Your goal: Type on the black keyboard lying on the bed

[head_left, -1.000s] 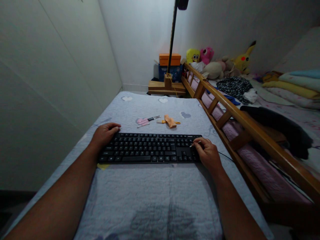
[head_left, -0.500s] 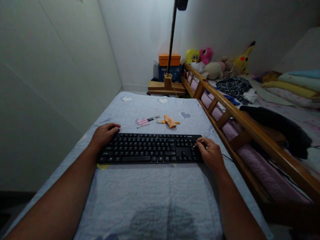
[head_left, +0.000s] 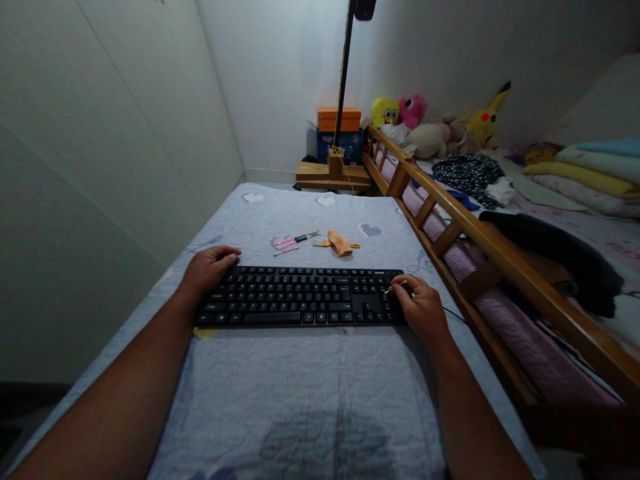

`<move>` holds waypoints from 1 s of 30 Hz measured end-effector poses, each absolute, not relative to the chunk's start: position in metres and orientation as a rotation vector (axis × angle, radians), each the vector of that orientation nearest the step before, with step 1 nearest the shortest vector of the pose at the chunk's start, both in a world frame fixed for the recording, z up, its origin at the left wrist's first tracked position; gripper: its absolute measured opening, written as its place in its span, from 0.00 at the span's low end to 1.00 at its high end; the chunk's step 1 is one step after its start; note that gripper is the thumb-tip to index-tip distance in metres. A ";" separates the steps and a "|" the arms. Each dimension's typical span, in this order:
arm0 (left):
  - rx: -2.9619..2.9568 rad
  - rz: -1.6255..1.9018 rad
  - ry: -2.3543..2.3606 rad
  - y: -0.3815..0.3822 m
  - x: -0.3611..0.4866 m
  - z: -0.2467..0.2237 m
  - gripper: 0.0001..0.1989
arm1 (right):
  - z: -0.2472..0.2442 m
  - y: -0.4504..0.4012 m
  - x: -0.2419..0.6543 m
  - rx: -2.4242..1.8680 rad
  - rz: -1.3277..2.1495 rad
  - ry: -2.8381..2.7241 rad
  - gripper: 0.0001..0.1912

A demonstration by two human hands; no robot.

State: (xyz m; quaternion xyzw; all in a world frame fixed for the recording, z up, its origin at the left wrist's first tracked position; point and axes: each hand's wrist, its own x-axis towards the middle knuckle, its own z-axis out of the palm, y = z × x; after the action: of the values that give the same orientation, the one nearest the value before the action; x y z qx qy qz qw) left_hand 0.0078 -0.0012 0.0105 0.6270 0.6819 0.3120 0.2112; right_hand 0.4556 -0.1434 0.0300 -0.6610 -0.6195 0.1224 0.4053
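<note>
Pinching right hand (head_left: 423, 305): thumb and fingers closed on white stick (head_left: 389, 291), over number keys.
Left hand (head_left: 207, 267): loosely open, touching keyboard (head_left: 295, 297) at its left end.
Keyboard: across pale cover (head_left: 295, 387), between its side edges.
Brush (head_left: 355, 246): beyond keyboard, orange cloth (head_left: 340, 243) around it.

Walls: plain pale surfaces (head_left: 270, 80), dimly and coolly lit from above
Bedside: orange cardboard box (head_left: 339, 119) stacked on a dark blue box (head_left: 354, 147)
Bed: bordered by a brown slatted wooden rail (head_left: 480, 243); yellow, pink and beige plush toys (head_left: 413, 111) heaped at its far end
</note>
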 end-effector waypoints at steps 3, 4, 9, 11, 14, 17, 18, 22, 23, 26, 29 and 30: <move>1.746 0.876 1.882 -0.002 0.009 0.012 0.19 | 0.033 -0.144 0.459 -1.687 0.300 -1.556 0.10; 1.745 0.873 1.881 -0.003 0.009 0.013 0.19 | 0.034 -0.144 0.460 -1.692 0.294 -1.551 0.10; 1.725 0.862 1.898 -0.005 0.011 0.016 0.20 | 0.033 -0.143 0.464 -1.714 0.276 -1.533 0.11; 1.724 0.861 1.900 -0.004 0.011 0.016 0.20 | 0.033 -0.143 0.465 -1.722 0.274 -1.529 0.10; 1.729 0.861 1.890 -0.004 0.010 0.015 0.20 | 0.032 -0.143 0.466 -1.726 0.269 -1.525 0.10; 1.733 0.855 1.884 -0.003 0.009 0.014 0.20 | 0.032 -0.143 0.467 -1.729 0.256 -1.512 0.10; 1.731 0.857 1.886 -0.003 0.009 0.014 0.20 | 0.032 -0.143 0.467 -1.732 0.252 -1.509 0.10; 1.717 0.878 1.892 -0.003 0.010 0.014 0.19 | 0.032 -0.143 0.468 -1.741 0.246 -1.508 0.10; 1.717 0.880 1.890 -0.003 0.010 0.014 0.18 | 0.031 -0.143 0.468 -1.742 0.246 -1.508 0.10; 1.724 0.879 1.884 -0.003 0.010 0.014 0.18 | 0.031 -0.143 0.468 -1.738 0.253 -1.508 0.10; 1.722 0.878 1.887 -0.003 0.010 0.014 0.19 | 0.031 -0.143 0.468 -1.734 0.258 -1.507 0.10; 1.720 0.877 1.891 -0.003 0.010 0.014 0.19 | 0.032 -0.143 0.468 -1.731 0.257 -1.508 0.10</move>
State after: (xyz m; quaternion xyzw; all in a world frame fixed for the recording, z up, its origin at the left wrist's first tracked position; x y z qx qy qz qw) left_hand 0.0099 -0.0029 0.0143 0.6212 0.6830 0.3166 0.2176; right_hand 0.4678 -0.1430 0.0316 -0.6856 -0.5972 0.1017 0.4037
